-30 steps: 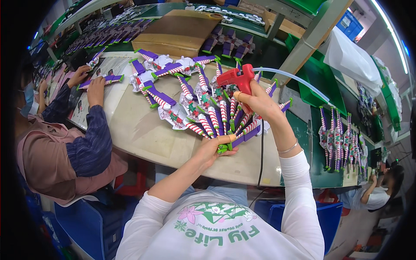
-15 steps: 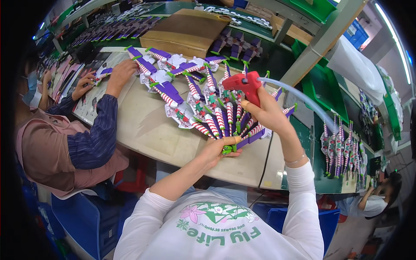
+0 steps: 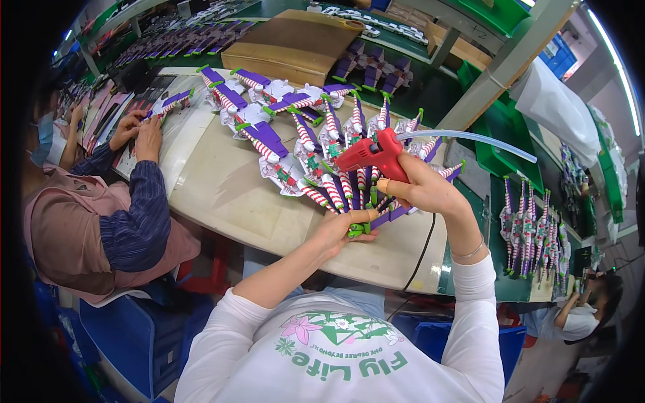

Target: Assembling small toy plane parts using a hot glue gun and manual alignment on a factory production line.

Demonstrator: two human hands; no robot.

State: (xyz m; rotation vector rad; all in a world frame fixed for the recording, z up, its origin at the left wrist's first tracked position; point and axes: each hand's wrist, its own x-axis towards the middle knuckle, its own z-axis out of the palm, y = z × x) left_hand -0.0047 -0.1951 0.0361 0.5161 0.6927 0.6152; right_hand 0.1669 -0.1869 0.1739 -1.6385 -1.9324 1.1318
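My left hand (image 3: 336, 233) is closed round the gathered green-tipped ends of a fan of toy wing packs (image 3: 331, 142). Each pack has a white body and purple wings, with red-and-white striped undersides. My right hand (image 3: 424, 183) grips a red hot glue gun (image 3: 371, 156), its nozzle pointing left and down over the fan's middle. A long translucent glue stick (image 3: 477, 137) sticks out of the gun's back end. The gun and my hand hide part of the fan, and whether the nozzle touches a pack I cannot tell.
Loose wing packs (image 3: 263, 142) lie left of the fan on the pale table (image 3: 222, 195). A co-worker's hands (image 3: 144, 134) hold a wing piece at the left. Behind stands a brown cardboard box (image 3: 285, 47); a post (image 3: 504, 74) rises at right. A black cable (image 3: 422, 255) crosses the table's front.
My right hand has brought the glue gun down and slightly left over the fan, swinging the glue stick flatter. The co-worker's hands have come together on the wing piece.
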